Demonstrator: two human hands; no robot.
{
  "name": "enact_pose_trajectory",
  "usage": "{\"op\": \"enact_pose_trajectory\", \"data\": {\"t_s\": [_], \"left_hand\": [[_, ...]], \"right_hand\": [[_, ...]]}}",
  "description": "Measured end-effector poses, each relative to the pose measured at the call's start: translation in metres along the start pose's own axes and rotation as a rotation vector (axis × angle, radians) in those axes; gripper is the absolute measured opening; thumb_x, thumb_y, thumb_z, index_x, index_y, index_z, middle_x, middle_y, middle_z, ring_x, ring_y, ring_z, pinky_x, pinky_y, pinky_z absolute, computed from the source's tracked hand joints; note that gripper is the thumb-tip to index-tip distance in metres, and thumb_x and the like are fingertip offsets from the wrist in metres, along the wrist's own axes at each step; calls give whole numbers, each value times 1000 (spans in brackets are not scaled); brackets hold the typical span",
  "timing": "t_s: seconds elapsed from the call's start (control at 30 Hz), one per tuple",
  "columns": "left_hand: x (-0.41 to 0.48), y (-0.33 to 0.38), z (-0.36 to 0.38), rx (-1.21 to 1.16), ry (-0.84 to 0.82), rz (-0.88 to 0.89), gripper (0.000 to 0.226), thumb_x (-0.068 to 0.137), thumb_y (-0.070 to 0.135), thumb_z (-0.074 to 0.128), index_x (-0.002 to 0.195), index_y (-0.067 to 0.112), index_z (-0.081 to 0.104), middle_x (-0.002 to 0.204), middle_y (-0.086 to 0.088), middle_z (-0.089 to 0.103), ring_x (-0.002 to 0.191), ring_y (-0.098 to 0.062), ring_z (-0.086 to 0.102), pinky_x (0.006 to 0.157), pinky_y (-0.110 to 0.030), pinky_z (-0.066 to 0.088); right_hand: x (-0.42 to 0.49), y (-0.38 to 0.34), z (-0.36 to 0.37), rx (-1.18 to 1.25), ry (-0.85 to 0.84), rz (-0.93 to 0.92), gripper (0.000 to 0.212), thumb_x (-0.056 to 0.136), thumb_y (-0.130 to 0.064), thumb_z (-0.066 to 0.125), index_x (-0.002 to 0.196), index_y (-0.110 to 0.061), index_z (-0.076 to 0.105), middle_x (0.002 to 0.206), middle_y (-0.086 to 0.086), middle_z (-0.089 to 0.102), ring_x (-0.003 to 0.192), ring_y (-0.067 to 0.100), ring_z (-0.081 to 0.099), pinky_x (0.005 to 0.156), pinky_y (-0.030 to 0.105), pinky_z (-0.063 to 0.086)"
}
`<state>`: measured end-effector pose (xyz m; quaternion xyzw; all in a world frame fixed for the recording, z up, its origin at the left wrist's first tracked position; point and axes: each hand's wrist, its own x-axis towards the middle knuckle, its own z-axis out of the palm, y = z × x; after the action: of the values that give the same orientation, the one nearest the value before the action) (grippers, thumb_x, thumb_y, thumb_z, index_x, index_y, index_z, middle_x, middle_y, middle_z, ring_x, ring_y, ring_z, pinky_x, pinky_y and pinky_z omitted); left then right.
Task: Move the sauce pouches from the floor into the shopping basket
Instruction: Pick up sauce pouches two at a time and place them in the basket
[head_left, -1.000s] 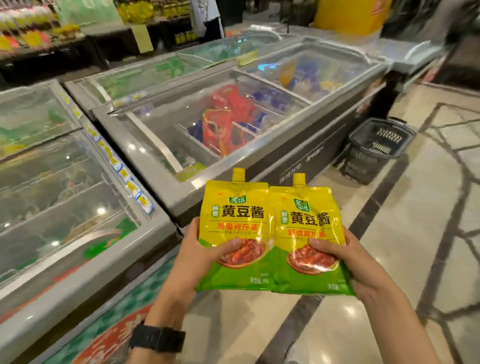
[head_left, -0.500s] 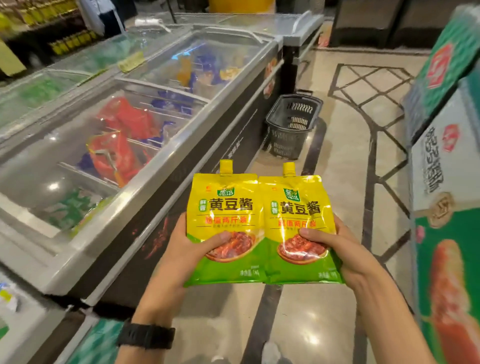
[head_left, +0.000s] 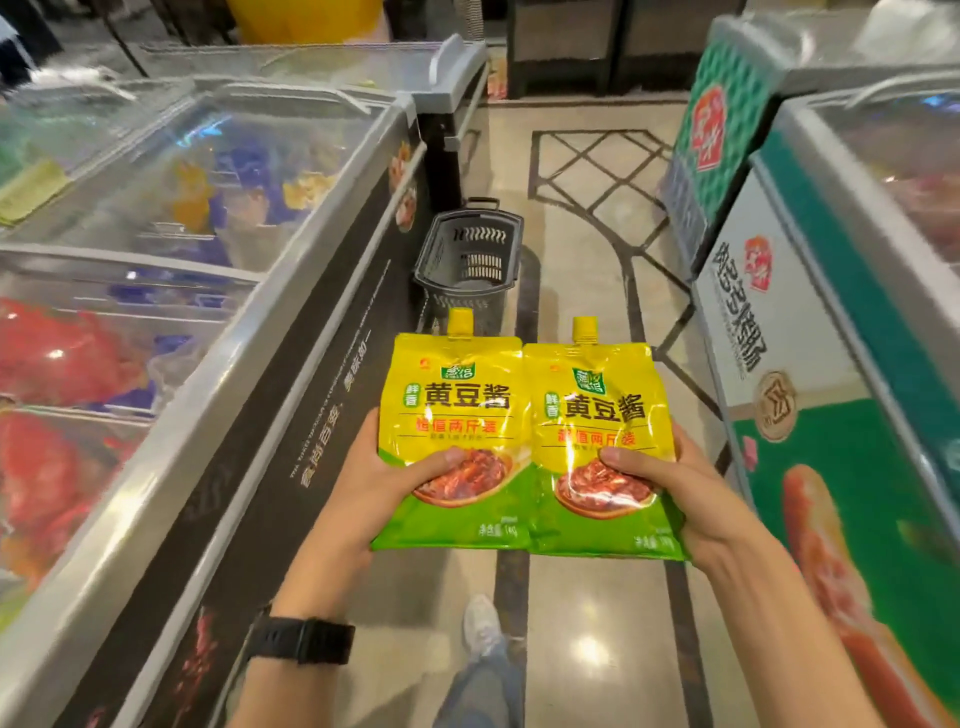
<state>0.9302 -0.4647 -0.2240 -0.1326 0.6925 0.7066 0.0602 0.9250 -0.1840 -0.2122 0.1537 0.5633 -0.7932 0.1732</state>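
Two yellow-and-green sauce pouches with yellow spout caps are held side by side in front of me at chest height. My left hand (head_left: 371, 486) grips the left pouch (head_left: 451, 410) by its lower left edge, thumb on the front. My right hand (head_left: 675, 488) grips the right pouch (head_left: 597, 415) by its lower right edge in the same way. A dark grey plastic shopping basket (head_left: 470, 249) stands on the floor straight ahead, beyond the pouches, against the freezer's side. Its inside looks empty.
A long glass-topped chest freezer (head_left: 218, 291) runs along the left of the aisle. Another freezer with green and white panels (head_left: 852, 395) lines the right. Polished tiled floor (head_left: 582, 208) lies between them. My foot (head_left: 480, 623) shows below the pouches.
The view has swung right and moved down the aisle, so the basket now lies straight ahead and closer. Both hands hold the pouches as before.
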Motion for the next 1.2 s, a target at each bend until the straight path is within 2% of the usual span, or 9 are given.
{"op": "enact_pose_trajectory", "data": {"t_s": [0.13, 0.27, 0.4, 0.53, 0.7, 0.83, 0.9, 1.03, 1.2], "left_hand": [[75, 21, 6, -63, -105, -22, 93, 44, 32, 92, 129, 17, 57, 111, -9, 76, 100, -28, 74, 74, -35, 62], [138, 41, 14, -71, -148, -51, 98, 42, 30, 96, 130, 18, 56, 111, -9, 76, 100, -30, 74, 83, -45, 60], [194, 53, 21, -58, -171, -94, 121, 19, 50, 101, 128, 21, 57, 109, -7, 77, 98, -28, 75, 80, -47, 60], [261, 61, 38, -20, -171, -103, 121, 19, 55, 99, 126, 20, 57, 108, -6, 77, 98, -28, 75, 84, -48, 59], [335, 71, 58, -17, -158, -85, 109, 30, 44, 101, 126, 18, 57, 104, -3, 78, 92, -21, 76, 68, -26, 60], [399, 97, 70, -25, -151, -103, 114, 31, 47, 101, 131, 19, 54, 116, -11, 74, 104, -33, 73, 87, -48, 59], [428, 107, 71, -26, -112, -100, 114, 32, 48, 101, 132, 18, 53, 118, -12, 73, 105, -33, 72, 91, -53, 57], [474, 118, 72, -15, -41, -94, 116, 29, 50, 101, 131, 18, 53, 116, -12, 74, 102, -31, 73, 86, -47, 59], [533, 125, 60, -15, -12, -107, 117, 28, 52, 100, 129, 18, 53, 113, -9, 76, 100, -30, 74, 81, -43, 60]], "right_hand": [[46, -37, 12, 27, 62, -17, 60, 63, -2, 75, 119, -17, 60, 90, 7, 78, 73, 23, 75, 55, 34, 60], [89, -66, 14, 22, 99, -32, 51, 72, 3, 72, 116, -18, 60, 84, 2, 78, 69, 19, 75, 51, 29, 58], [132, -88, 10, 30, 135, -18, 44, 75, 4, 70, 108, -22, 61, 80, 1, 78, 67, 18, 75, 54, 31, 61], [195, -110, -1, 33, 154, 1, 43, 74, 5, 70, 107, -21, 60, 80, 2, 78, 66, 19, 75, 53, 31, 60], [280, -136, -15, 41, 99, 10, 63, 63, 0, 80, 119, -18, 58, 95, 8, 78, 77, 25, 76, 56, 34, 61], [358, -172, -20, 26, 31, 42, 111, 24, -23, 101, 127, -21, 58, 108, 12, 75, 92, 33, 74, 67, 43, 62], [393, -194, -16, 30, 7, 50, 108, 27, -23, 101, 127, -21, 57, 107, 12, 75, 90, 33, 74, 63, 40, 61], [452, -221, -8, 2, -47, 59, 73, 59, -3, 85, 126, -13, 57, 102, 13, 76, 83, 29, 75, 58, 35, 60], [521, -238, 11, -26, -66, 93, 102, 34, -18, 98, 127, -15, 57, 106, 14, 75, 89, 33, 74, 62, 37, 60]]}}
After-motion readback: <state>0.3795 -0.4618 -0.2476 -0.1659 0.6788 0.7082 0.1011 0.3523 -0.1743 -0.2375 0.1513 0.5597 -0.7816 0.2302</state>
